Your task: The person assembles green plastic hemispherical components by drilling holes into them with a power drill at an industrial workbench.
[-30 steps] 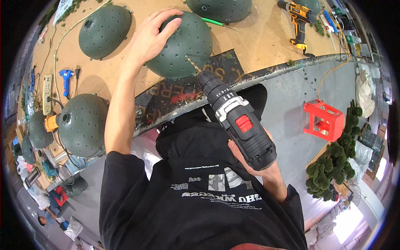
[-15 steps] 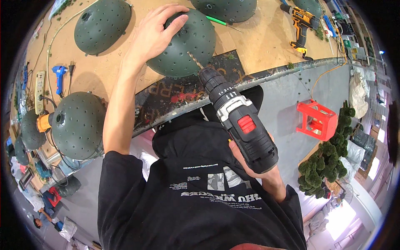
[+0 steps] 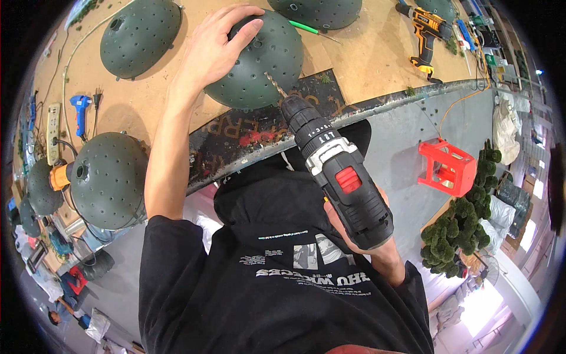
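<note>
In the head view, a dark green dome (image 3: 256, 79) sits near the table's edge, partly on smooth tan board (image 3: 365, 59) and partly over a scuffed black panel (image 3: 268, 127) with flaking print. Its shell is rounded, matte and plastic-looking, dotted all over with small holes. Similar domes (image 3: 140, 44) stand about the table, one of them, at the left (image 3: 109, 180), just beside an orange-bodied tool (image 3: 60, 176). A slim pick with a glossy green handle (image 3: 303, 26) lies just right of the nearest dome.

The drill (image 3: 342, 171) has a ribbed black body, a pale metallic collar and a red panel; its twisted metal bit (image 3: 275, 84) points up and left, the tip over the dome's lower face. Whether it touches, I cannot tell.

The left hand (image 3: 221, 44) reaches up from a straightened forearm and lies palm-down across the dome's upper left, fingers together and lightly bent, thumb spread away. The right hand (image 3: 345, 233) is wrapped around the drill's grip, elbow bent close to the body; the drill hides most of its fingers.
</note>
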Motion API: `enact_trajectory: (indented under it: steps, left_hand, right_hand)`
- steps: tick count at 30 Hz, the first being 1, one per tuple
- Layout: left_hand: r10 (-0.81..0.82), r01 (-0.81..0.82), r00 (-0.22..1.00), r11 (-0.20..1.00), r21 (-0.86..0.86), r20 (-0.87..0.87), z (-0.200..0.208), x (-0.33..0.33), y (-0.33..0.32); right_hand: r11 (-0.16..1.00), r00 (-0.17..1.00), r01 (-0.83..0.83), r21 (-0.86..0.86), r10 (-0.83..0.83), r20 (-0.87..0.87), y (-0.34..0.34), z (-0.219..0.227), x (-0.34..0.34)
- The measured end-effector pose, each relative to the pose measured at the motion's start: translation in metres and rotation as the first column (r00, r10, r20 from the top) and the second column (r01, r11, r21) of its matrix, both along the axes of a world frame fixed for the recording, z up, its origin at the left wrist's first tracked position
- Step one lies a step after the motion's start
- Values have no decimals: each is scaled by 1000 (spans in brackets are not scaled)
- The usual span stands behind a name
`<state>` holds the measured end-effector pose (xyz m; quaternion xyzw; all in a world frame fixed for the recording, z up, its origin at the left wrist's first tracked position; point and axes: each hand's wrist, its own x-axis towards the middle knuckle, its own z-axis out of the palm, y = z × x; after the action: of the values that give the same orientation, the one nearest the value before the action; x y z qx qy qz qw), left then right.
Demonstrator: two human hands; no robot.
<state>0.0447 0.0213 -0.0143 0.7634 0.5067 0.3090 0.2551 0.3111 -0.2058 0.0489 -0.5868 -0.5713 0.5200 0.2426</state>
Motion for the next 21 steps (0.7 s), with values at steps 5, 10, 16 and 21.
enact_trajectory:
  steps: [5, 10, 16, 21]
  left_hand:
    - [-2, 2, 1000, 1000, 2, 2, 0, 2, 0]
    - [-11, 11, 1000, 1000, 20, 3, -3, 2, 1]
    - [-28, 24, 999, 991, 134, 23, -33, -5, 11]
    - [26, -21, 999, 989, 144, -31, -36, -4, 10]
  right_hand:
    - [999, 999, -23, 25, 22, 48, 1, 0, 3]
    - [999, 999, -2, 35, 0, 36, 5, 2, -2]
    - [995, 999, 11, -97, -15, -35, 14, 14, -2]
    - [995, 1000, -10, -97, 7, -28, 14, 10, 1]
